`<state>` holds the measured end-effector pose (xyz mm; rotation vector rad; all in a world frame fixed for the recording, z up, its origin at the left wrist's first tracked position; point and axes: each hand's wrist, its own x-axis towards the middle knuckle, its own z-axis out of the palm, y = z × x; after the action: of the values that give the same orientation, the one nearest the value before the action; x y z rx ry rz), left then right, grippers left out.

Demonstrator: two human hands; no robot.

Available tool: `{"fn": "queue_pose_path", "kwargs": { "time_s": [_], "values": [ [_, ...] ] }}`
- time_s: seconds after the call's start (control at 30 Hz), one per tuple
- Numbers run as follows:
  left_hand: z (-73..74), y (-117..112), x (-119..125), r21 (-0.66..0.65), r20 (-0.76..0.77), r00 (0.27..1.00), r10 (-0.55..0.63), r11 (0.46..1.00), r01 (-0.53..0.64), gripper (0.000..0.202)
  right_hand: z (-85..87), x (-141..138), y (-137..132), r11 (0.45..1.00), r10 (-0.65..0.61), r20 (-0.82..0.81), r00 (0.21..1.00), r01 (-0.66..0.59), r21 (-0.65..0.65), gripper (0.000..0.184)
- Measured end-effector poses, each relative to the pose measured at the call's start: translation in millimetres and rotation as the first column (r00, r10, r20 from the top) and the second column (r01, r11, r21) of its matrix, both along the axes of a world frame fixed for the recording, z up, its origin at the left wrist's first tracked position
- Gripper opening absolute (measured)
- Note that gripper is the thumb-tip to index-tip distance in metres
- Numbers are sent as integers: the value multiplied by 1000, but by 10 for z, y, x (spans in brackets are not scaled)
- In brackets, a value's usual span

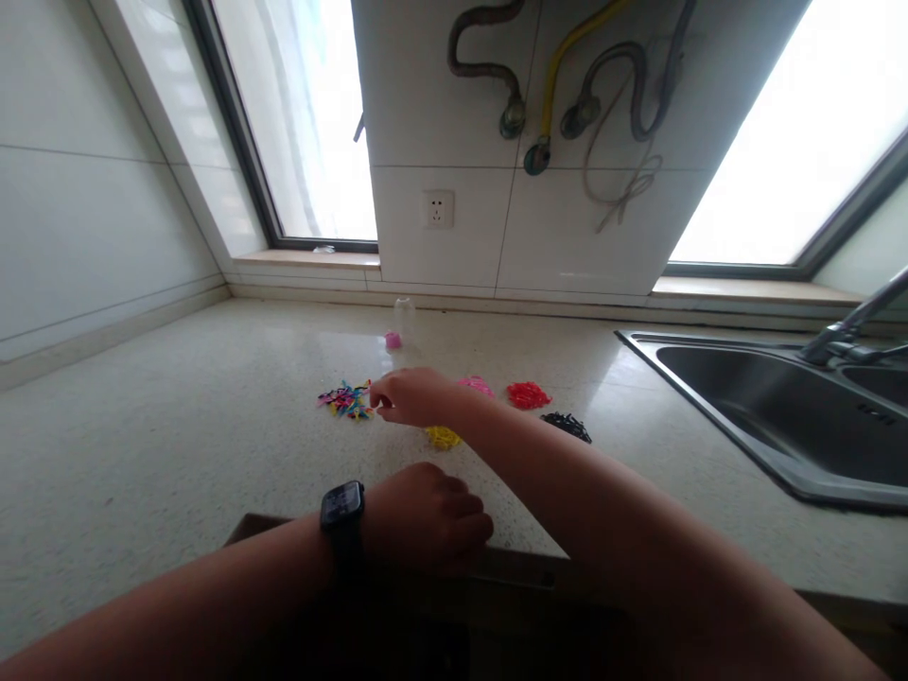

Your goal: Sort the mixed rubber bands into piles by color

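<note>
the right hand is at the mixed colourful pile on the table, fingers bent by its right edge; whether they pinch a piece, i cannot tell. the left hand is curled closed near the table's edge. the yellow pile lies just beyond the right wrist.

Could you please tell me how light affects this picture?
Head view: both dark-framed glass windows wash out white; head view: soft glare marks the pale speckled countertop, left of the grey steel sink; head view: the bare left hand is dim.
</note>
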<state>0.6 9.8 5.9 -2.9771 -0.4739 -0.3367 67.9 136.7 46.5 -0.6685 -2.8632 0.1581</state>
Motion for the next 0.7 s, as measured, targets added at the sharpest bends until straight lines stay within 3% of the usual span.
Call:
{"fn": "queue_pose_path", "kwargs": {
  "time_s": [0.27,0.7],
  "values": [
    [-19,14,-8,55,62,997,-34,998,31,18,-92,-359,129,1000,27,120,992,-28,7,31],
    [-73,35,-7,58,79,996,-40,998,35,19,-165,-349,174,999,23,44,999,-22,-25,17]
  ]
}}
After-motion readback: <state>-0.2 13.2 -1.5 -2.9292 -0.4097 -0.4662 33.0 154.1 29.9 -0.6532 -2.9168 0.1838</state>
